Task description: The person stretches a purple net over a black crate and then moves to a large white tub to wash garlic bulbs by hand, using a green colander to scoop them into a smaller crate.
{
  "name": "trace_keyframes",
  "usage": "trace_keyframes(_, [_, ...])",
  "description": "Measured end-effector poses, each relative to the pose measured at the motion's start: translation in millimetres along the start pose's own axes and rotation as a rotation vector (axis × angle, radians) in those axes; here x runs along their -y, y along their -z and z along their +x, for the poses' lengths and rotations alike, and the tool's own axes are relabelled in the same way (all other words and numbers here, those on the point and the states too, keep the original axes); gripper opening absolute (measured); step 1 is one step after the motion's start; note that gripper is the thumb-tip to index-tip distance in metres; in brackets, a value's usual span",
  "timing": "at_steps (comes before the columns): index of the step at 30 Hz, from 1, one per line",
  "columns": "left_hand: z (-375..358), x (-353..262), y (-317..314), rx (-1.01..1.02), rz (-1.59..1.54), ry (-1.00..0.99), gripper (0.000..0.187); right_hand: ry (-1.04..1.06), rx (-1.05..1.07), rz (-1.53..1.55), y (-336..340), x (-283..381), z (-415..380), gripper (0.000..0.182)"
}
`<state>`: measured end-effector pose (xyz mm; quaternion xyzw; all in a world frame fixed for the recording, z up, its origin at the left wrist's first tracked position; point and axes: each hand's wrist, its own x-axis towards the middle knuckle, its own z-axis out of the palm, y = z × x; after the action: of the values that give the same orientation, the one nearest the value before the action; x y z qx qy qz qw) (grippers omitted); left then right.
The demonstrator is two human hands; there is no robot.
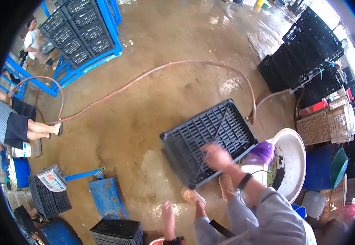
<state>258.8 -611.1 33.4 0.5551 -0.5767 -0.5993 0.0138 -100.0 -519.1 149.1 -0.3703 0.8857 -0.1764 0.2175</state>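
A black plastic crate [210,143] with a slatted base lies tilted in front of my feet, its left side smeared by motion. My right hand [218,157], blurred, is over the crate's near part with fingers stretched out; whether it touches the crate I cannot make out. Lower down, my left hand [168,214] hangs apart from the crate, its fingers loosely extended and nothing visible in them. Right of the crate are a purple mesh bundle [263,152] and a large round white tub [298,163] holding some green matter.
A hose [145,73] curves over the wet floor. Black crates [79,32] stand stacked on a blue frame, others [304,53] at right. At left are a scale [51,178], a blue platform [107,198] and a black crate [116,232]. Two people [12,122] [34,41] stand at left.
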Motion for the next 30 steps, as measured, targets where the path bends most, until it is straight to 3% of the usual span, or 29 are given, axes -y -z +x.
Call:
trace_keyframes(1, [3.9, -31.8, -23.6, 0.027, -0.074, -0.01, 0.047, 0.059, -0.298, -0.047, 5.8, -53.6, -1.1, 0.04])
trace_keyframes(3, [18.3, -90.4, -66.1, 0.042, -0.135, -0.107, 0.057, -0.268, -0.577, -0.111, 37.5, -136.1, 4.3, 0.043])
trace_keyframes(5, [41.5, -129.4, -101.6, 0.009, -0.064, -0.185, 0.063, -0.355, -0.638, -0.216, 49.2, -211.6, 10.7, 0.036])
trace_keyframes(7, [65.1, -145.1, -129.0, -0.044, 0.052, -0.176, 0.064, -0.579, -0.285, -0.004, 49.6, -262.8, 19.6, 0.038])
trace_keyframes(8, [71.8, -141.2, -134.2, -0.094, 0.164, -0.141, 0.061, -0.597, -0.31, 0.39, 28.8, -291.6, 23.0, 0.049])
trace_keyframes(9, [76.9, -136.9, -136.7, -0.139, 0.28, -0.106, 0.059, -0.595, -0.238, 0.39, 10.0, -289.1, 18.1, 0.05])
trace_keyframes(10, [74.1, -140.4, -137.8, -0.185, 0.277, -0.19, 0.055, -0.757, -0.168, 0.171, 12.5, -259.1, 15.3, 0.053])
trace_keyframes(11, [73.0, -133.6, -134.6, -0.259, 0.352, -0.244, 0.05, -0.763, -0.212, 0.147, 6.9, -248.6, 9.1, 0.047])
trace_keyframes(12, [72.2, -123.2, -123.8, -0.348, 0.416, -0.216, 0.048, -0.709, -0.235, 0.188, -9.7, -247.9, -5.8, 0.038])
trace_keyframes(13, [69.5, -120.0, -104.9, -0.365, 0.395, -0.217, 0.048, -0.758, -0.08, 0.347, 1.4, -216.5, -21.9, 0.034])
trace_keyframes(14, [51.0, -139.9, -90.9, -0.346, 0.28, -0.262, 0.051, -0.6, -0.172, 0.405, -23.8, -211.5, -41.5, 0.036])
trace_keyframes(15, [76.7, -87.7, -61.8, -0.342, 0.356, -0.324, 0.055, -0.6, -0.218, 0.337, -27.7, -196.9, -46.9, 0.04])
trace_keyframes(16, [74.7, -85.9, -44.9, -0.27, 0.441, -0.232, 0.06, -0.591, -0.22, 0.331, -20.2, -179.3, -48.5, 0.042])
trace_keyframes(18, [78.4, -68.7, -36.2, -0.325, 0.735, -0.207, 0.06, -0.483, -0.126, 0.264, -5.3, -161.7, -54.5, 0.047])
trace_keyframes(19, [83.9, -69.7, -36.4, -0.353, 0.883, -0.198, 0.061, -0.379, -0.292, 0.251, -16.0, -165.5, -58.6, 0.035])
trace_keyframes(20, [72.5, -95.4, -58.6, -0.499, 1.021, -0.342, 0.057, -0.337, -0.303, 0.268, -22.0, -171.6, -62.9, 0.038])
trace_keyframes(22, [58.5, -170.0, -120.3, -0.534, 1.0, -0.593, 0.053, -0.31, -0.338, 0.305, -19.1, -182.4, -62.1, 0.048])
trace_keyframes(25, [48.8, -240.5, -237.6, -0.468, 0.917, -0.833, 0.05, -0.463, -0.264, 0.353, 9.7, -207.3, -50.1, 0.049])
trace_keyframes(29, [79.4, -219.5, -320.5, -0.359, 0.876, -0.764, 0.046, -0.374, -0.135, 0.535, 6.2, -245.9, -50.1, 0.041])
trace_keyframes(30, [88.1, -208.5, -319.1, -0.334, 0.977, -0.73, 0.047, -0.378, -0.103, 0.807, 25.2, -267.1, -46.2, 0.029])
